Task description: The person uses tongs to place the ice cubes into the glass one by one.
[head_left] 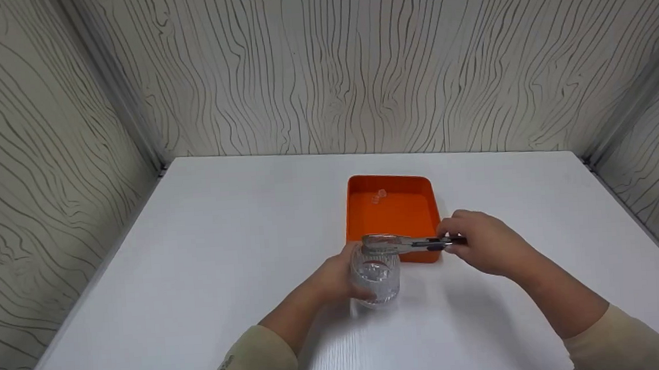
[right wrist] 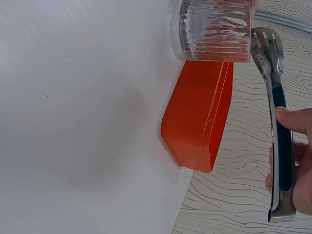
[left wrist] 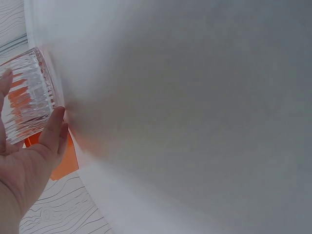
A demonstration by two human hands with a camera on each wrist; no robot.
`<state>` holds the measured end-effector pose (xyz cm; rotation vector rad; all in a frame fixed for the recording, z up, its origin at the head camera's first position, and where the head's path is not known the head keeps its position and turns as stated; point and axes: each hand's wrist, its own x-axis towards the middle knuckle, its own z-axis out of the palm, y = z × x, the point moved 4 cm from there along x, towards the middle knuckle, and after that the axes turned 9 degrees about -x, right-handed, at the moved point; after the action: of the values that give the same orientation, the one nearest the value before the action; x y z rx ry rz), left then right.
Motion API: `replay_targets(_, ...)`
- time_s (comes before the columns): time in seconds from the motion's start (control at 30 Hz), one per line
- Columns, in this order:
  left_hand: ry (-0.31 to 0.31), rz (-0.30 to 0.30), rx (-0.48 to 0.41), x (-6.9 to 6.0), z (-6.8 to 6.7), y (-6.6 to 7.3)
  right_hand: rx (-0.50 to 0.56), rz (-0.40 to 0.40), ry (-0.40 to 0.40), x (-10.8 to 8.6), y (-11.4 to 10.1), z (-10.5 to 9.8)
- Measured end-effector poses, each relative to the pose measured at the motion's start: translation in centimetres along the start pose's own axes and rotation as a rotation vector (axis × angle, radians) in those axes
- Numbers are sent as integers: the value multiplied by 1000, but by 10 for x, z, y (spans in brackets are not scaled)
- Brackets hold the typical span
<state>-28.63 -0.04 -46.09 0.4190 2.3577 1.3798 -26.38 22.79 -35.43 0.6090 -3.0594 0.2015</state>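
A ribbed clear drinking glass (head_left: pixel 376 282) stands on the table with clear chunks inside, which look like ice cubes. My left hand (head_left: pixel 335 276) grips it from the left, fingers and thumb around its side; the left wrist view shows the hand (left wrist: pixel 34 161) on the ribbed wall. My right hand (head_left: pixel 484 241) holds metal tongs (right wrist: pixel 282 136) with dark handle inlays. Their slotted heads lie level over the glass's rim; whether they pinch anything I cannot tell. Behind the glass sits an orange tray (head_left: pixel 391 218) with a few small clear pieces (head_left: pixel 379 196) near its back.
The white table (head_left: pixel 223 231) reaches back to a wood-grain patterned wall (head_left: pixel 322 65). Similar panels (head_left: pixel 29 140) flank it on both sides. The tray's front edge is close behind the glass and under the tongs.
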Motion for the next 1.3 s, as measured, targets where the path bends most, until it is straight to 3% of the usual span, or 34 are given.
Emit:
replay_targets(0.4,4,-10,19,1,0,0,-22,-13,25,-1,0,4)
replay_targets(0.6,0,16,26,1,0,0,-10,7,39,-1,1,2)
replay_targets(0.93,-4,3,-11,0,-1,0,20,23,83,2,8,2)
replay_targets(1.3,-12,19,-12,0,-2,1,31,63,61,8,18,-2)
